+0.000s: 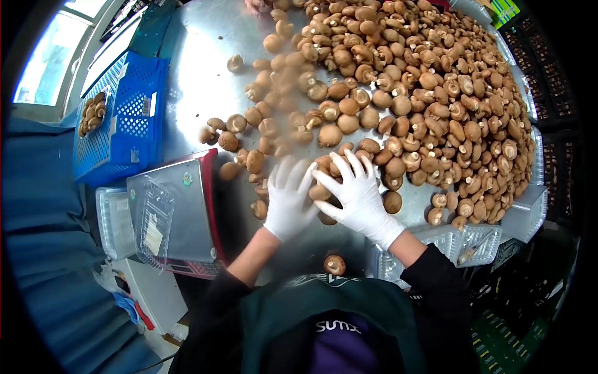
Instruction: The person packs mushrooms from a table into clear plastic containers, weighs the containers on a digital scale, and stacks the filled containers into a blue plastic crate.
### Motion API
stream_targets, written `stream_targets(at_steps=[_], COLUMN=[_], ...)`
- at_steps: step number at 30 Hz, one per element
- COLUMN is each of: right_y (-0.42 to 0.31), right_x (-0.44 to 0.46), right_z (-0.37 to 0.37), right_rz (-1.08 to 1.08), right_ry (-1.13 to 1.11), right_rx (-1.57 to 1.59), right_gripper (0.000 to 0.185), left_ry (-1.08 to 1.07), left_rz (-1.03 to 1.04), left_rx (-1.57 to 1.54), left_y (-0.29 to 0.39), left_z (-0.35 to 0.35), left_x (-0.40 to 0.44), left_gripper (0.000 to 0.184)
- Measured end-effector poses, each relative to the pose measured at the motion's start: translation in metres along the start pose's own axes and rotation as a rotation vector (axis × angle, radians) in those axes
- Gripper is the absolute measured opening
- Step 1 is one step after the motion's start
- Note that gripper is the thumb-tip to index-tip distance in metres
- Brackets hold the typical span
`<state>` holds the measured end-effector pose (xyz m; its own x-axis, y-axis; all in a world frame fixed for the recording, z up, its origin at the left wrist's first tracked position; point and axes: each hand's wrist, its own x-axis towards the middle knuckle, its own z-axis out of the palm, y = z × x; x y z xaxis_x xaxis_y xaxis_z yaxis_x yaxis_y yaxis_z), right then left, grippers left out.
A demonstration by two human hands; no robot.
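Observation:
Both my hands wear thin white gloves and lie over brown shiitake mushrooms on a metal table. My left hand has its fingers stretched forward beside several loose mushrooms. My right hand is spread wide, its fingers touching mushrooms at the near edge of the heap. Between the two hands sits a mushroom, partly covered by fingers. The large heap of mushrooms spreads to the right and far side. One single mushroom lies close to my apron. A smear on the lens blurs the middle left.
To the left, a blue crate carries a small pack of mushrooms. A weighing scale holds a clear plastic tray. More clear trays line the right near edge. Another person's hand shows at the far edge.

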<state>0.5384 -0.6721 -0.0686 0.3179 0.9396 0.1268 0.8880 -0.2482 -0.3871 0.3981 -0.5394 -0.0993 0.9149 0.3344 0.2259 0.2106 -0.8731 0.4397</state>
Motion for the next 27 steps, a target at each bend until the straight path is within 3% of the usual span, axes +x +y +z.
stream_targets(at_steps=[8,12,13,16,18,20,23,27], right_y=[-0.019,-0.004,-0.004,-0.015,-0.035,-0.046,-0.056,-0.056], right_x=[-0.053,-0.077,-0.085,-0.112,-0.12,-0.129,-0.128,-0.13], right_z=[-0.005,-0.039,-0.047,-0.048,-0.039,-0.014,0.006,0.019], right_rz=[-0.083,0.107,0.113,0.167,0.01,-0.046,-0.015,0.065], right_ry=[-0.244,-0.27,-0.222,-0.376,-0.429,-0.634,-0.541,-0.472], right_rx=[0.099,0.026,-0.043,0.011,0.015,0.042,0.028,0.158], right_gripper=[0.064,0.072,0.07,0.064,0.049,0.043,0.036,0.033], left_ry=[-0.078,-0.029,-0.019,-0.01,0.014,0.007,-0.044,0.108], left_rz=[0.018,-0.098,-0.098,-0.122,-0.141,-0.145,-0.121,-0.196], left_rx=[-0.077,-0.061,-0.054,-0.008,-0.088,-0.122,-0.097,-0.06], left_y=[0.014,0.019,0.015,0.015,0.016,0.018,0.021,0.016], left_z=[-0.012,-0.022,-0.019,-0.006,0.006,0.011,0.011,0.014], left_x=[-0.082,-0.113,-0.125,-0.158,-0.166,-0.162,-0.144,-0.111], left_gripper=[0.077,0.089,0.097,0.106,0.1,0.101,0.107,0.1])
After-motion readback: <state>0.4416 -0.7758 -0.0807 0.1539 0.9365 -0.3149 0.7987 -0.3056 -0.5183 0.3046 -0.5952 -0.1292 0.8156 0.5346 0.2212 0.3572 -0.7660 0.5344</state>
